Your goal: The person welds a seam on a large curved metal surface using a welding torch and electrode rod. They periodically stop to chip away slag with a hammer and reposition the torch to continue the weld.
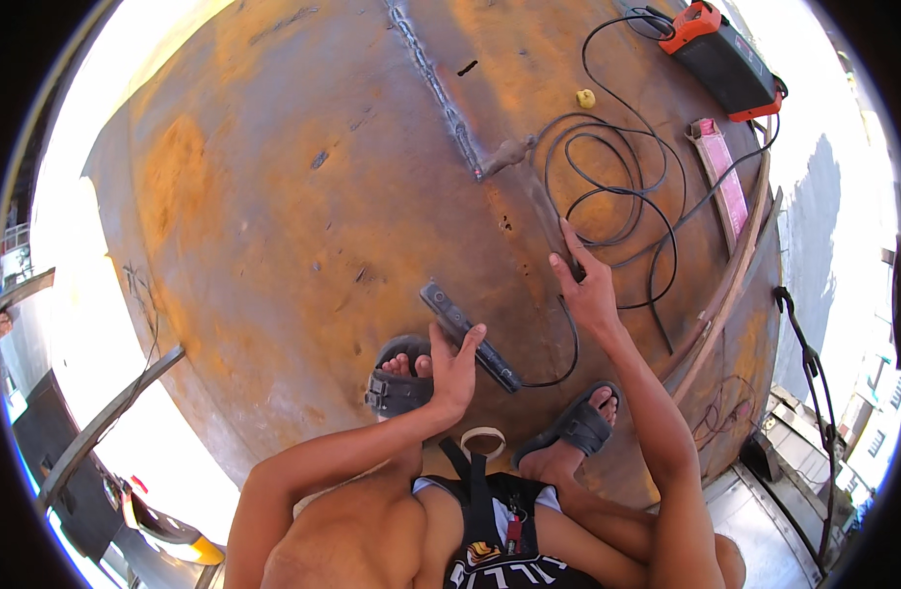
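Observation:
My left hand point(453, 365) is closed on a black electrode holder point(475, 336), whose cable runs off from its lower end. My right hand point(588, 280) grips the handle of a hammer point(544, 201); its blurred head point(509, 154) is over the lower end of a light welded seam point(441, 98) on the rusty steel plate point(205, 245). Below that end, small dark holes point(506, 223) show along a darker line in the plate.
A black-and-orange welding machine point(725, 64) lies upper right, with looped cables point(608, 187). A pink box point(720, 187) lies beside metal strips point(715, 314). A small yellowish lump point(585, 98) sits near the cables. My sandaled feet are below my hands. A bar point(127, 398) juts at left.

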`<state>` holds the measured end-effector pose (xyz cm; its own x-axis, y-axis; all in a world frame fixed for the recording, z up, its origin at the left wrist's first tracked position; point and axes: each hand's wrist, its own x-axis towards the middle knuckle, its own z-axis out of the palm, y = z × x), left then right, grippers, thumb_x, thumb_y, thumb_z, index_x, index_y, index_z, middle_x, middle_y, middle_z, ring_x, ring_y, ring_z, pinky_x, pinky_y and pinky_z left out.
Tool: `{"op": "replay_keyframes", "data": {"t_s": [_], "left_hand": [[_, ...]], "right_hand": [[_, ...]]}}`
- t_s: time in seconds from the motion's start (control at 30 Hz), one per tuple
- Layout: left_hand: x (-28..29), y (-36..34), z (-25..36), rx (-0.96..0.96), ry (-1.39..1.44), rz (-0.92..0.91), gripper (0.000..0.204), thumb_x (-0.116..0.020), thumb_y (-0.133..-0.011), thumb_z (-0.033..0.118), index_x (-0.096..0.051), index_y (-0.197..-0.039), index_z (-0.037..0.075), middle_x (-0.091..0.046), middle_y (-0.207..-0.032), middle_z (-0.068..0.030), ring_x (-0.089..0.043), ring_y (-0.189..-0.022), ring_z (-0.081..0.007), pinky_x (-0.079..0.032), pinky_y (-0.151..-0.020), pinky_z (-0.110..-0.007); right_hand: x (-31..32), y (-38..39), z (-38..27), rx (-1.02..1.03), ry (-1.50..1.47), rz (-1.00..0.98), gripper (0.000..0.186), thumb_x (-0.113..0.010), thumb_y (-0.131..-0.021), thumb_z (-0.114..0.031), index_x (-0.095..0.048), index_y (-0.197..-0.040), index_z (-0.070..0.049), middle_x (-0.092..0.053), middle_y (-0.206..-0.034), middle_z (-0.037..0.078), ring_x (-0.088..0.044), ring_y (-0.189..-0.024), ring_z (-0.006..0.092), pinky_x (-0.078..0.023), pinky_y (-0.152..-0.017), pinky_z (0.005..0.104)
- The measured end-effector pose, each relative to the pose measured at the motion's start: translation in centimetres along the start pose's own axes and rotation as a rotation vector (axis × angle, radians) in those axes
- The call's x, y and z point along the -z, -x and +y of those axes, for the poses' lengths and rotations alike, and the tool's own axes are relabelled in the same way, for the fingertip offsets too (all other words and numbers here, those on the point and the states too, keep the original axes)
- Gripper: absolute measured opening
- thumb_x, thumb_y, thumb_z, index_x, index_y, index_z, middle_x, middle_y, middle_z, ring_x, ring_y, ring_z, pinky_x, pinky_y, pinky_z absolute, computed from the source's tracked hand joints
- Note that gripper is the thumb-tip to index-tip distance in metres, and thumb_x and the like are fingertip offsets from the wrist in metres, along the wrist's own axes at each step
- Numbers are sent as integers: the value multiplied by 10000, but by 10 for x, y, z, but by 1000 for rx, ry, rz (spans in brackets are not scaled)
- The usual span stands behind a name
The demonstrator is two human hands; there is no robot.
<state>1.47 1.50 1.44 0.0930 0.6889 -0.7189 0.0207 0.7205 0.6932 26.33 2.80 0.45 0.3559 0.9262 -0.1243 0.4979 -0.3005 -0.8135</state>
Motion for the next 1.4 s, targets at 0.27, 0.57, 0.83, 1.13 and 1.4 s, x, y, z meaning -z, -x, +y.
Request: {"op": "replay_keyframes", "data": {"t_s": [0.27,0.57,0.83,1.13,1.4], "left_hand": [[-10,-7,8,-49,138,-41,442,-773,-1045,232,-471,-1304,40,-566,-1137,-31,-550,-1056,-113,-466,-950,-281],[-4,-28,31,-132,120,-35,399,-734,-1034,187,-501,-1316,28,-570,-1173,-42,-570,-1039,-123,-486,-938,-299],[45,-127,104,-241,407,408,467,-591,-1033,277,-522,-1404,1,-619,-1251,-114,-642,-1054,-234,-541,-997,-384],[81,-173,148,-227,197,456,320,-693,-1010,350,-683,-1048,32,-576,-848,-7,-528,-716,-123,-458,-667,-316],[115,-174,232,-336,-192,240,340,-822,-958,223,-689,-1149,-25,-598,-826,-5,-561,-696,-100,-482,-668,-288]], "right_hand": [[10,-7,-4,-254,-192,-59,582,-696,-1075,-225,-526,-1609,-68,-736,-984,98,-534,-606,78,-486,-605,289],[45,-50,13,-47,171,-56,610,-674,-1073,-233,-473,-1604,-10,-752,-981,228,-680,-722,304,-529,-720,415],[73,-76,-83,-349,96,-330,670,-684,-1027,-214,-384,-1593,-17,-718,-899,274,-714,-848,414,-512,-806,508],[140,-26,-132,-66,-37,-464,666,-718,-1010,-205,-395,-1582,-95,-717,-840,186,-655,-698,380,-498,-699,462],[221,67,-84,43,399,-918,681,-750,-949,-242,-482,-1564,-126,-750,-888,189,-724,-678,422,-566,-612,528]]}}
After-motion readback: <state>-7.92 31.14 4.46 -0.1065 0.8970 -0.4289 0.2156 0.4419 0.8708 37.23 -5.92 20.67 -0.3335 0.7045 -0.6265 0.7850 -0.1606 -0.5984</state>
